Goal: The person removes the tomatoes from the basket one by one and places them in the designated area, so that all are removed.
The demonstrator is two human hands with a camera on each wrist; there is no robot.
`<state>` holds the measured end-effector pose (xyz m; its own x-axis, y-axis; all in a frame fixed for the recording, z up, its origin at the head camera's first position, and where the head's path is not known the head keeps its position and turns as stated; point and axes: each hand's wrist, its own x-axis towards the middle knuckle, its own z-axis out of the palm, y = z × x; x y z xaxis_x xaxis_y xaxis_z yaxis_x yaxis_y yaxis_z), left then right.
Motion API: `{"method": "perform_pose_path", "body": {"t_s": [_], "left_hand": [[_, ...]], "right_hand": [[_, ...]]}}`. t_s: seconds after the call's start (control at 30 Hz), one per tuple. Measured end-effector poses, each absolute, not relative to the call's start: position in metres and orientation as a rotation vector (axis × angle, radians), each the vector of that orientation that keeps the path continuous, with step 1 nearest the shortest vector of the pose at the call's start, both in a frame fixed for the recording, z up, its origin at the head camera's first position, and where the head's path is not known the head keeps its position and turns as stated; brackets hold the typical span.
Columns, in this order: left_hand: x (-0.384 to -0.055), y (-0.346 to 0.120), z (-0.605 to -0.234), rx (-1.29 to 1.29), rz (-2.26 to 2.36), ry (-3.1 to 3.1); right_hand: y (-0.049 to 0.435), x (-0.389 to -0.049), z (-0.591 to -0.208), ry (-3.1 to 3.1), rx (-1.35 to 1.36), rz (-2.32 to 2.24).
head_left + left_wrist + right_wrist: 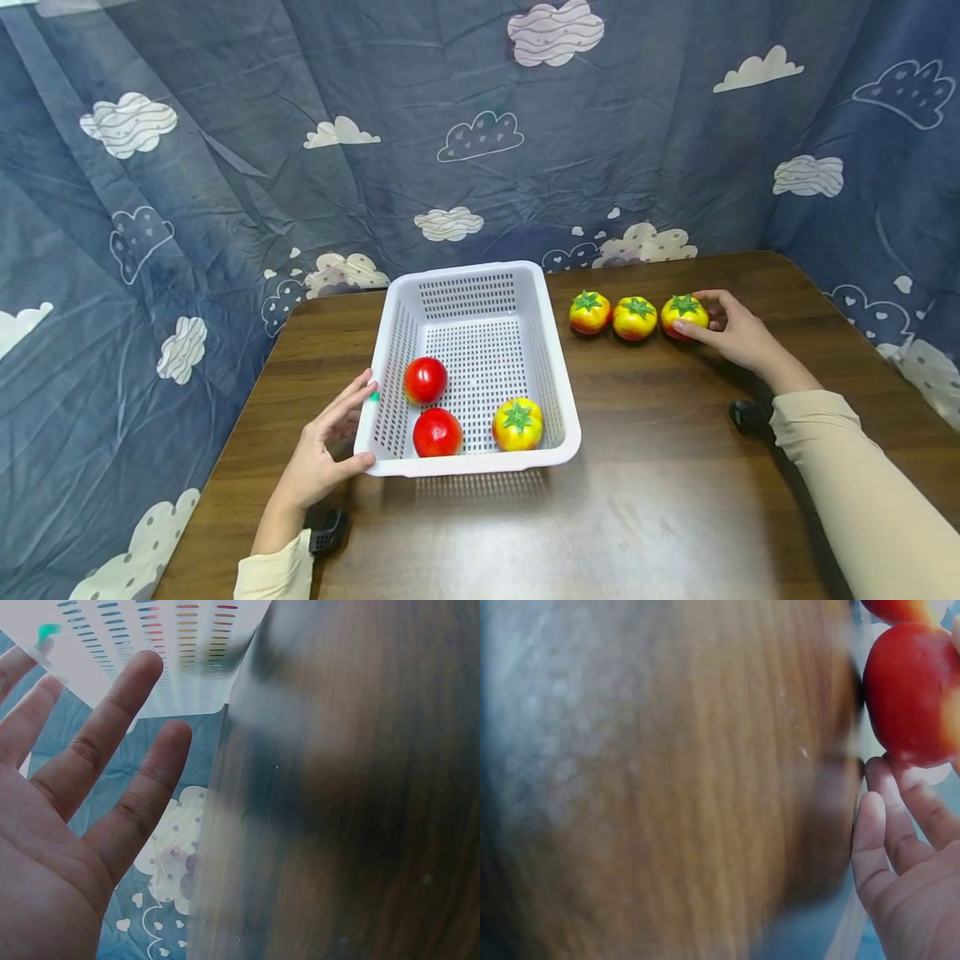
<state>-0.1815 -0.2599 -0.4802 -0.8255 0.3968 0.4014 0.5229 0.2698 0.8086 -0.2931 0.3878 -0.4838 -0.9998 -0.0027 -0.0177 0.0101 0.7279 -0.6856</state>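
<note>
A white plastic basket [567, 400] with slotted walls stands on the table. In it lie two red tomatoes, the upper one [425, 381] and the lower one [438, 432], and a yellow tomato [517, 424] with a green top. My left hand [322, 454] touches the basket's left rim and near corner; in the left wrist view its fingers are spread and fairly straight. At the right, my right hand [738, 332] holds a yellow-red tomato [684, 317] between thumb and fingers, low at the table. The right wrist view shows that tomato's red underside [911, 697] against the fingertips.
Left of the held tomato, two more yellow-red tomatoes sit in a row, the middle one [634, 318] and the left one [589, 312]. The brown wooden table [637, 517] ends at a blue cloud-print curtain [480, 183] behind and at both sides.
</note>
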Motion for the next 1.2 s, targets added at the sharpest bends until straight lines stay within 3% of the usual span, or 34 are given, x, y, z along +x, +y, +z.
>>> {"method": "perform_pose_path", "body": {"t_s": [0.63,0.93,1.2], "left_hand": [[-0.182,-0.259,-0.483,-0.881,-1.588,-2.406],[-0.182,-0.259,-0.48,-0.919,-1.608,-2.385],[-0.182,-0.26,-0.481,-0.918,-1.597,-2.386]], "right_hand": [[0.393,-0.29,-0.477,2.965,0.006,-1.173],[0.388,-0.292,-0.443,3.024,0.013,-1.198],[0.346,-0.297,-0.411,3.013,-0.161,-1.253]]}}
